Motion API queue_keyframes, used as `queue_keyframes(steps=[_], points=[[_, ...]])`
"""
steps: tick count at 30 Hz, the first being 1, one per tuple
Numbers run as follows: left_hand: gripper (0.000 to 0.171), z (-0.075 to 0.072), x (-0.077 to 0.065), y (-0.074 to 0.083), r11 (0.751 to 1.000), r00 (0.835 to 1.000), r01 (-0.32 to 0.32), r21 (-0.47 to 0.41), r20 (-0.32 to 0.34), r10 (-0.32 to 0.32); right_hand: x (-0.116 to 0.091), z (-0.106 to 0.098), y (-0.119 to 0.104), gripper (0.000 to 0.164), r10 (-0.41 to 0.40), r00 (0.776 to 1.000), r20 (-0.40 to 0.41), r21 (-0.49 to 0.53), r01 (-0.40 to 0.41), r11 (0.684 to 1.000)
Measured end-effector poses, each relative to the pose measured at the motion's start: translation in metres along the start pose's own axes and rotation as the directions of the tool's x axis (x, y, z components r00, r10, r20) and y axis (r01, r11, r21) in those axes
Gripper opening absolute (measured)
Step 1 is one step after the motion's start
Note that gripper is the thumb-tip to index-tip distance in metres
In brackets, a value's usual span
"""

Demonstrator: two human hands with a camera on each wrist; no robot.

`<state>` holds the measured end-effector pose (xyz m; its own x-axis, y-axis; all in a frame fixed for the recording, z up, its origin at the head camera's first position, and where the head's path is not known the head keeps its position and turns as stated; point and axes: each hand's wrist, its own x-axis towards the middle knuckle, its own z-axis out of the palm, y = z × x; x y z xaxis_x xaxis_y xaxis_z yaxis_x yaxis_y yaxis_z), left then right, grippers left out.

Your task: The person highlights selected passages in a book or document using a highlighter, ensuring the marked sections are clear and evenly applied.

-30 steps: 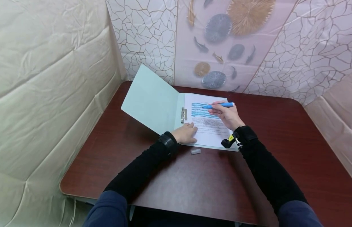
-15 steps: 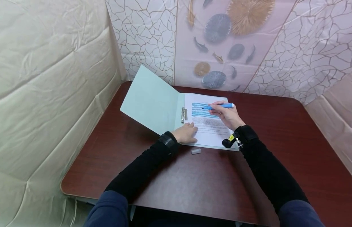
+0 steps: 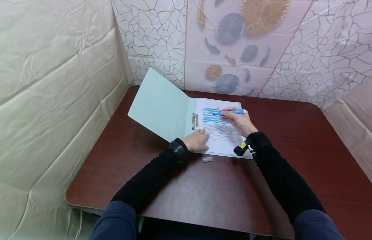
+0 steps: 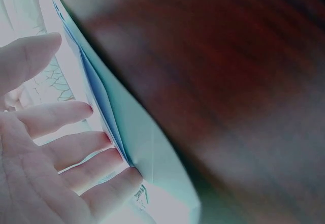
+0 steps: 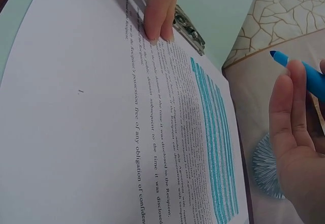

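My right hand [image 3: 239, 122] pinches a blue marker [image 3: 234, 112], its dark tip pointing left over the upper part of a printed page [image 3: 222, 141]. In the right wrist view the marker tip [image 5: 273, 54] stands clear of the paper. Blue highlighting [image 5: 213, 148] covers several lines of the upper text. My left hand [image 3: 196, 140] rests with fingers extended on the page's lower left. The page lies in an open pale green folder [image 3: 161, 106], whose cover tilts up on the left. A metal clip [image 3: 193, 121] sits along the folder's spine.
A small grey marker cap [image 3: 207, 159] lies on the brown table [image 3: 186, 193] just in front of the folder. Behind the table hangs a patterned cloth [image 3: 155, 36], with a pale padded wall [image 3: 53, 100] on the left.
My right hand and the marker have shifted very slightly left. The left hand, folder and cap stay where they were.
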<state>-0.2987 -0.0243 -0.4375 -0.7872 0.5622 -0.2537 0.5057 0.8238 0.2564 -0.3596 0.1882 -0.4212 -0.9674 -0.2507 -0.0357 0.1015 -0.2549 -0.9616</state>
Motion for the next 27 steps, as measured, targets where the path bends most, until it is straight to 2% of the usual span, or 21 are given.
queue_keyframes(steps=[3, 10, 20, 27], points=[[0.062, 0.000, 0.000, 0.000, 1.000, 1.000, 0.001, 0.002, -0.001, -0.001, 0.002, 0.000, 0.002, 0.030, -0.001, 1.000, 0.000, -0.001, 0.001, 1.000], [0.062, -0.001, -0.001, 0.000, 1.000, 1.000, -0.005, 0.009, 0.000, 0.005, 0.005, 0.000, 0.009, 0.038, 0.021, 0.999, -0.028, -0.025, -0.022, 0.999], [0.061, 0.001, 0.000, -0.001, 1.000, 1.000, -0.007, 0.017, -0.003, 0.007, 0.007, 0.003, 0.017, 0.033, 0.059, 0.998, -0.031, -0.083, -0.061, 0.995], [0.058, 0.000, 0.001, -0.001, 1.000, 1.000, 0.009, 0.028, 0.004, -0.009, 0.009, 0.005, 0.023, 0.044, 0.071, 0.997, -0.025, -0.077, -0.072, 0.994]])
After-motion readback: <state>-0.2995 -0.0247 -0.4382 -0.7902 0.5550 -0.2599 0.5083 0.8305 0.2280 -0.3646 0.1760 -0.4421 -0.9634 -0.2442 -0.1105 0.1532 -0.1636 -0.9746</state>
